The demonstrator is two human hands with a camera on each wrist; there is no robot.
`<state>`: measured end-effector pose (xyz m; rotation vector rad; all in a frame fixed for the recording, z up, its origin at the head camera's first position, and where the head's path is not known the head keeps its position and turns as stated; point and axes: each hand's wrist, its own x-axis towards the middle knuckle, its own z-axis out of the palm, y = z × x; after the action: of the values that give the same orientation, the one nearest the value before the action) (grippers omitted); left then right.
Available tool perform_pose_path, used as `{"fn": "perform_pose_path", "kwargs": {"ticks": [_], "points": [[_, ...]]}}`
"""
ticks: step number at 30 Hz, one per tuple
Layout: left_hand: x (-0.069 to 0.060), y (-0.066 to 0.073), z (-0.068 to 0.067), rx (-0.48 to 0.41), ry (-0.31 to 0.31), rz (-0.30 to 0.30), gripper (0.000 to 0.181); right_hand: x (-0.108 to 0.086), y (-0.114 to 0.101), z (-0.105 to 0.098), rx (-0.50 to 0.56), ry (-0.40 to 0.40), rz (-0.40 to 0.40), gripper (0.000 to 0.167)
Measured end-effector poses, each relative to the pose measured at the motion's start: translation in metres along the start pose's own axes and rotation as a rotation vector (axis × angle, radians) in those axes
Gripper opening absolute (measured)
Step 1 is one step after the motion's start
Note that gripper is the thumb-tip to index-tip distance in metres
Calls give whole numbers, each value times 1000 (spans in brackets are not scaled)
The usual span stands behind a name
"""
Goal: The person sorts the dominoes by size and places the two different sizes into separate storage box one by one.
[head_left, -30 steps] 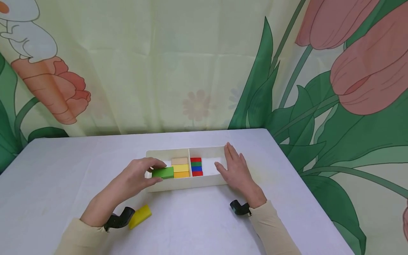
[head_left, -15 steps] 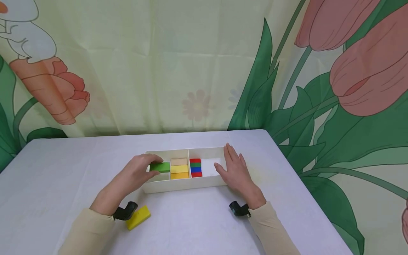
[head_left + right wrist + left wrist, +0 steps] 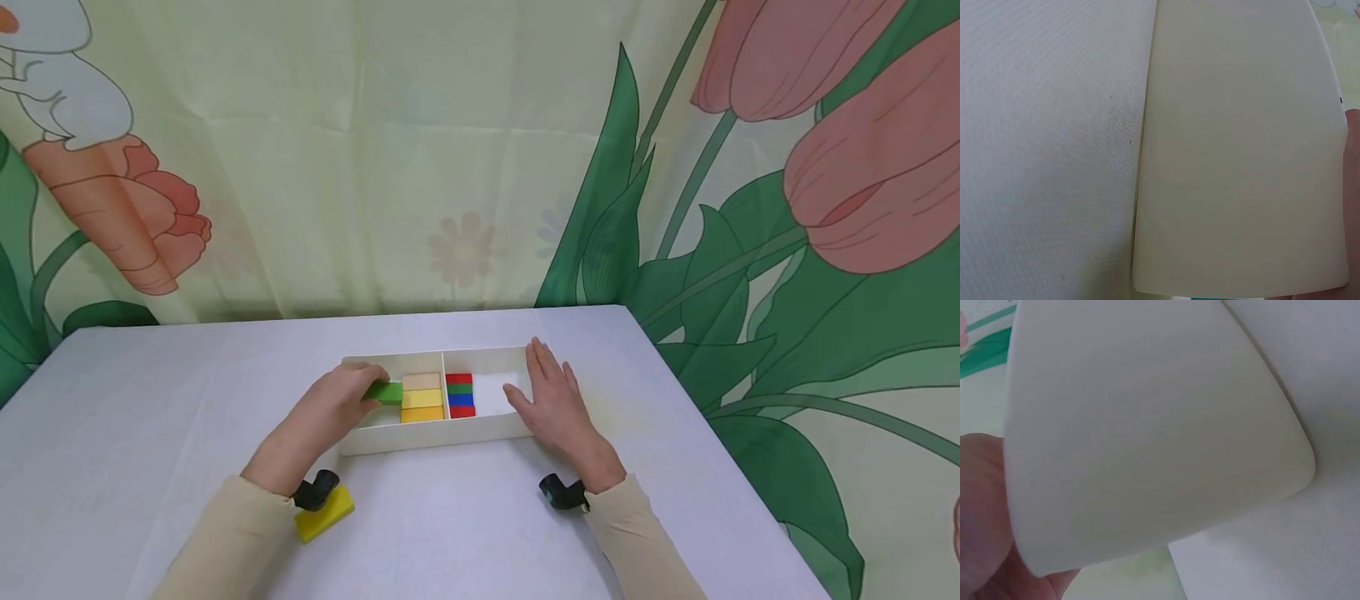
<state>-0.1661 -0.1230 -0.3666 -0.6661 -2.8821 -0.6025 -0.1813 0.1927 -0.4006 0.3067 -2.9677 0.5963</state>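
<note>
In the head view a white two-compartment box [image 3: 435,433] lies on the table. My left hand [image 3: 330,412] reaches over its left end and pinches a green block [image 3: 387,392] between thumb and fingers, inside the left compartment. Right beside that block are a beige block [image 3: 422,382], a yellow block [image 3: 422,398] and an orange-yellow block [image 3: 422,414]. Several thin red, green and blue blocks [image 3: 461,400] line the divider in the right compartment. My right hand [image 3: 558,404] rests with straight fingers against the box's right end. Both wrist views mostly show the box's outer wall [image 3: 1160,437].
A loose yellow block [image 3: 326,514] lies on the white tablecloth [image 3: 450,525] in front of the box, partly behind the left wrist camera [image 3: 316,490]. A printed curtain [image 3: 337,167] hangs behind the table's far edge.
The green block, in my left hand, has gone from over the box's front wall back into the left compartment, then right, up to the other blocks. The right hand stays in place.
</note>
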Motion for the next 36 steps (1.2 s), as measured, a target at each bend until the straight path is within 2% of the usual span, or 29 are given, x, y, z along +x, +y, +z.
{"fn": "perform_pose_path", "kwargs": {"ticks": [9, 20, 22, 30, 33, 36], "points": [[5, 1, 4, 123, 27, 18, 24, -2, -1, -1, 13, -4, 2, 82], [20, 2, 10, 207, -35, -24, 22, -1, -1, -2, 15, -5, 6, 82], [22, 1, 10, 212, -43, -29, 21, -1, -2, -2, 19, -8, 7, 82], [27, -4, 13, 244, -79, 12, 27, -1, -4, -3, 17, -3, 6, 82], [28, -4, 13, 231, -90, 11, 29, -1, -3, -2, 16, 6, 3, 82], [26, -2, 12, 178, -109, -5, 33, -2, -2, -2, 16, 3, 7, 82]]}}
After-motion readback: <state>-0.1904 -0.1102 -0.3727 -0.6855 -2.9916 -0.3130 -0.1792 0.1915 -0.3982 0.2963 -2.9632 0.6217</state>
